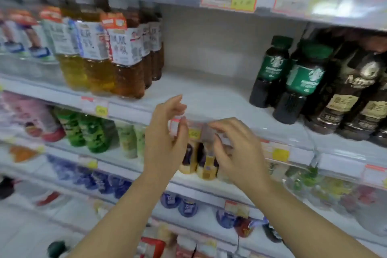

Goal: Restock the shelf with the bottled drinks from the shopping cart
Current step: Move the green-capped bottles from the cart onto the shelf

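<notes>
Head view: left hand loosely spread, right hand curled at the price label (pinch unclear), both bottle-free; shelf gap between tea bottles and coffee bottles is unfilled.

Left hand raised, relaxed, right hand raised, curled

**Bottles on the middle shelf**

The white shelf runs across the middle of the frame, and its board shows between two groups of upright bottles. At the left stand tea bottles with amber liquid and white labels, in rows going back. At the right stand dark bottles with green caps and, beside them, dark bottles with brown labels, perhaps coffee; the blur hides the print.
</notes>
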`<action>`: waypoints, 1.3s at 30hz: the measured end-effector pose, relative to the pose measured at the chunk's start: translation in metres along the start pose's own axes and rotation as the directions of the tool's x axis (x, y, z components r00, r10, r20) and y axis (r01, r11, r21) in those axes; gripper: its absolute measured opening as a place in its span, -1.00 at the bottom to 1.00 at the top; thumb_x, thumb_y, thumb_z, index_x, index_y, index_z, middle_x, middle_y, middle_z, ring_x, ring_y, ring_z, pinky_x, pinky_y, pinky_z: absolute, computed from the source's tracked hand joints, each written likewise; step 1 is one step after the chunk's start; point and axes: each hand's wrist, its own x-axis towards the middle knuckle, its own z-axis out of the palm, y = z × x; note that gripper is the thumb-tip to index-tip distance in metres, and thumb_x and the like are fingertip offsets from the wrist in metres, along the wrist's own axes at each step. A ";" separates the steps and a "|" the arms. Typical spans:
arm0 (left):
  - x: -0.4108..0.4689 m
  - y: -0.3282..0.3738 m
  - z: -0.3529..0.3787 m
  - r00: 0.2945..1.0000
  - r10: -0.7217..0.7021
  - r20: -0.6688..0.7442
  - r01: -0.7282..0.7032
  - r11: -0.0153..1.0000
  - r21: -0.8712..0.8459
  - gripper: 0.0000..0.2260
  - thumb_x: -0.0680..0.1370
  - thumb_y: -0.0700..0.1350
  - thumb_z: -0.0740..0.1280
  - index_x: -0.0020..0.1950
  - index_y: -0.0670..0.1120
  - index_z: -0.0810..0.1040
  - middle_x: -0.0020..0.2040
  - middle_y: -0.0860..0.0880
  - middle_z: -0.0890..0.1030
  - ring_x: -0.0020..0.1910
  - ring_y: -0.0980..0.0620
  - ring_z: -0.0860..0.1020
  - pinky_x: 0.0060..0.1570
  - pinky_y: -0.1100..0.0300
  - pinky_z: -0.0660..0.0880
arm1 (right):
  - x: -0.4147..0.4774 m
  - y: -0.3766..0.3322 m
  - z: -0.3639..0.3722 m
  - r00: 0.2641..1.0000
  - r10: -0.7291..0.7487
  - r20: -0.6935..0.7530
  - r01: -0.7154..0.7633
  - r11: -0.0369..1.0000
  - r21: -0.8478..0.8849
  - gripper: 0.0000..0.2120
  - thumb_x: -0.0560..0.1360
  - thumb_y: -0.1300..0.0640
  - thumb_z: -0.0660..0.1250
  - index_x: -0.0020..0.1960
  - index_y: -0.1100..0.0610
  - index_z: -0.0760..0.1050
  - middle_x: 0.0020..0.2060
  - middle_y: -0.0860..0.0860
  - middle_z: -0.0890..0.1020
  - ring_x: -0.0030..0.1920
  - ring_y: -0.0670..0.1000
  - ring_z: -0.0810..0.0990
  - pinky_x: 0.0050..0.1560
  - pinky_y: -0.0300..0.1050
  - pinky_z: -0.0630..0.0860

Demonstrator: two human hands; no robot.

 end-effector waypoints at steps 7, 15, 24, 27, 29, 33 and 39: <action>-0.149 -0.097 -0.133 0.872 -0.370 -0.322 0.463 0.836 0.295 -0.77 0.53 -0.28 0.21 0.15 -0.17 0.52 -0.04 -0.02 0.57 -0.05 0.30 0.49 -0.02 0.49 0.40 | -0.056 -0.058 0.164 0.851 -0.146 0.504 0.007 0.963 0.268 -0.75 0.49 0.14 0.17 0.01 0.17 0.59 -0.12 0.04 0.63 -0.13 0.03 0.59 -0.10 -0.16 0.53; -0.313 -0.171 -0.211 0.521 -0.672 -0.526 0.853 0.398 0.337 -0.77 0.52 -0.30 0.26 0.09 -0.06 0.57 -0.02 0.09 0.55 -0.01 0.10 0.51 -0.01 0.20 0.42 | -0.160 -0.089 0.351 0.456 -0.199 0.867 -0.012 0.973 0.230 -0.72 0.44 0.21 0.27 0.15 0.11 0.54 0.00 0.10 0.61 -0.03 0.16 0.57 -0.04 -0.05 0.49; -0.416 -0.300 -0.259 0.270 -0.786 -0.557 0.928 0.059 0.367 -0.68 0.51 -0.26 0.25 0.24 -0.06 0.50 0.23 -0.08 0.47 0.23 -0.05 0.41 0.11 0.25 0.27 | -0.250 -0.078 0.498 0.281 -0.097 0.955 -0.035 0.993 0.111 -0.62 0.52 0.24 0.25 0.33 0.13 0.41 0.30 0.13 0.47 0.24 0.18 0.45 0.13 0.04 0.47; -0.419 -0.342 -0.278 0.283 -0.770 -0.572 0.903 0.013 0.430 -0.59 0.53 -0.20 0.25 0.38 -0.05 0.37 0.34 -0.12 0.37 0.31 -0.10 0.33 0.25 0.11 0.28 | -0.271 -0.067 0.515 0.402 -0.114 0.909 -0.052 0.988 0.147 -0.61 0.49 0.32 0.24 0.31 0.18 0.44 0.28 0.14 0.49 0.27 0.18 0.42 0.21 0.05 0.42; -0.416 -0.366 -0.290 0.264 -0.763 -0.590 0.889 -0.044 0.456 -0.54 0.54 -0.16 0.25 0.44 -0.07 0.29 0.38 -0.17 0.31 0.36 -0.16 0.27 0.32 0.00 0.27 | -0.281 -0.059 0.521 0.476 -0.150 0.866 -0.070 0.976 0.207 -0.60 0.47 0.36 0.22 0.29 0.22 0.47 0.26 0.16 0.52 0.27 0.19 0.45 0.27 0.05 0.41; -0.414 -0.401 -0.299 0.184 -0.823 -0.538 0.788 -0.204 0.581 -0.54 0.57 -0.05 0.22 0.46 -0.04 0.23 0.37 -0.22 0.32 0.38 -0.25 0.20 0.27 -0.10 0.27 | -0.286 -0.049 0.525 0.517 -0.211 0.829 -0.052 0.960 0.277 -0.59 0.45 0.40 0.23 0.28 0.25 0.48 0.24 0.17 0.54 0.26 0.19 0.48 0.29 0.05 0.40; -0.407 -0.425 -0.304 0.091 -0.845 -0.526 0.736 -0.299 0.608 -0.54 0.53 0.02 0.31 0.40 0.00 0.28 0.27 -0.20 0.39 0.32 -0.26 0.24 0.06 -0.13 0.39 | -0.289 -0.046 0.526 0.545 -0.217 0.810 -0.059 0.954 0.295 -0.60 0.44 0.39 0.26 0.26 0.22 0.50 0.23 0.11 0.56 0.24 0.12 0.51 0.26 -0.08 0.38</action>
